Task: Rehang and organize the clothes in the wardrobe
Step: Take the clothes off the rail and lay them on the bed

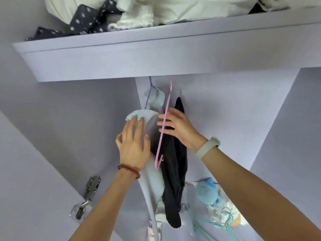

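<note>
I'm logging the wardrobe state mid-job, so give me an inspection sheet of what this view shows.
Surface: lilac wardrobe shelf, piled on top with white folded fabrics and dark polka-dot cloth.
Job's things: pale blue knitted garment on purple hanger; black garment on pink plastic hanger.
Clutter: blue soft toy and loose teal hangers lower right.
Hands: left hand pressing flat on the blue knit; right hand, fingers straight, against the black garment by the pink hanger.
Cables: nothing seen.
Surroundings: metal door hinge, lower left.
</note>
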Demonstrator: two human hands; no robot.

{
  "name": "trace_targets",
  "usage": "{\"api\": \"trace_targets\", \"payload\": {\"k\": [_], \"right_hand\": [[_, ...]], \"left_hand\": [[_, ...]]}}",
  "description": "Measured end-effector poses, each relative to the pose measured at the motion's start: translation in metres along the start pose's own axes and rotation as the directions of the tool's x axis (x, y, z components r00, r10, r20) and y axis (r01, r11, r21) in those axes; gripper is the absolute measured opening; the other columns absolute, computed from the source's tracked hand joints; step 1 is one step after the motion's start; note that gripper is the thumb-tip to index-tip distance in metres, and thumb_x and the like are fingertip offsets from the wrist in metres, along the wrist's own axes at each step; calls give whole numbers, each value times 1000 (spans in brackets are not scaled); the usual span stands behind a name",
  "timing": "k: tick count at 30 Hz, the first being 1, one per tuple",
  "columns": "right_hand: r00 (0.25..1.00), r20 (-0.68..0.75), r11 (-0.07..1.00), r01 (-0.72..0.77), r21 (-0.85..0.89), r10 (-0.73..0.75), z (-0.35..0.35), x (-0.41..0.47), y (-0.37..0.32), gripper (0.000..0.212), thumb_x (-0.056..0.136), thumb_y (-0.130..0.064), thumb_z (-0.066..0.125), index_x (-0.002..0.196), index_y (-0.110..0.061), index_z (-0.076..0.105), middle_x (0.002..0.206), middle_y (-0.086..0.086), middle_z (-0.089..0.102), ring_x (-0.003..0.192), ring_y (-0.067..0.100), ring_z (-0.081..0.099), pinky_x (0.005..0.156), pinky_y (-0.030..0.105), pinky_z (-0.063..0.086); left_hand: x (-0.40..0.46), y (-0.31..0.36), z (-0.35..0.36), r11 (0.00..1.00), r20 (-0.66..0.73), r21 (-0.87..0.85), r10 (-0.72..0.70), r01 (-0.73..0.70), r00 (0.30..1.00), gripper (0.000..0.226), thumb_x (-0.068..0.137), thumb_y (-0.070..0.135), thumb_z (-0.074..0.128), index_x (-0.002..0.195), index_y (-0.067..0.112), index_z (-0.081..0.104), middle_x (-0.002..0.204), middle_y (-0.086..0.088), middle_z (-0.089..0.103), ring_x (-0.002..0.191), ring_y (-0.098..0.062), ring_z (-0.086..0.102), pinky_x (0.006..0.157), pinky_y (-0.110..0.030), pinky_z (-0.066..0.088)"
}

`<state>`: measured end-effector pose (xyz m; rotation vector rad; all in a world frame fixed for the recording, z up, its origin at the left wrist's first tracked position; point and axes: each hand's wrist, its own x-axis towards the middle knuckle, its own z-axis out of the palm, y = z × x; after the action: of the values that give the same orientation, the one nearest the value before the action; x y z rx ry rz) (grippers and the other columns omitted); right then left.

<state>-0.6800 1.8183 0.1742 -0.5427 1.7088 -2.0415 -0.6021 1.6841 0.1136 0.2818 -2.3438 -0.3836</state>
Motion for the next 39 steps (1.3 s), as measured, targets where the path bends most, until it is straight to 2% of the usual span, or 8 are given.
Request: {"api": "trace_targets", "payload": {"k": [2,4,7,10,17,29,34,39], "right_hand": [[997,38,974,-72,214,66,11,7,-10,8,97,-8,40,101,-14,45,87,10,60,64,19,62,64,31,56],[992,-107,989,-45,144,61,17,14,-10,13,98,-7,35,104,-14,44,68,4,49,37,8,46,39,17,41],[959,-283,999,41,31,-30,20,24,-6,21,98,-7,30,92,-15,48,60,2,36,28,1,29,30,14,23],[951,-299,990,105,90,-73,13,18,-2,27,99,-6,29,84,-16,49,58,-1,33,30,0,27,31,13,23],[944,-292,980,184,74,-155,-14,-8,-13,20,100,-5,27,105,-4,47,60,1,26,34,1,23,32,12,20],[914,-366,977,115,-181,-175,-32,-19,-20,22,100,-11,30,107,-10,51,60,1,31,38,2,30,38,14,29],[806,-506,771,-100,-629,-308,-45,-15,-11,30,99,-19,35,111,-4,58,82,12,57,74,30,52,73,35,48],[756,-473,591,-143,-794,-452,-38,-20,-2,29,99,-15,34,97,3,56,79,12,55,74,28,49,64,28,35]], "left_hand": [[2,-4,5,995,112,28,-100,98,989,60,86,32,27,142,14,32,149,-6,31,139,-21,25,99,-48,30],[2,-4,8,991,172,36,-134,129,976,60,87,31,23,145,17,24,151,-2,26,140,-20,20,101,-46,29],[1,-3,11,989,212,56,-147,138,966,49,99,29,22,147,22,16,153,1,20,141,-18,15,105,-44,25],[-1,-4,14,985,235,50,-171,163,957,50,100,27,25,147,24,11,154,3,17,141,-16,14,107,-42,23],[1,-6,13,972,289,23,-229,232,929,50,100,28,25,147,27,7,154,-3,13,140,-22,15,108,-46,21],[-5,3,3,973,344,-80,-175,215,923,54,99,31,30,148,25,7,152,-6,19,137,-24,22,106,-45,25],[-8,4,2,971,344,-97,-174,220,923,53,99,32,28,148,27,6,149,-6,26,133,-24,29,105,-43,27],[-14,4,3,975,328,-67,-180,213,927,52,99,33,26,148,25,7,140,-5,37,124,-23,38,103,-40,28]]}}
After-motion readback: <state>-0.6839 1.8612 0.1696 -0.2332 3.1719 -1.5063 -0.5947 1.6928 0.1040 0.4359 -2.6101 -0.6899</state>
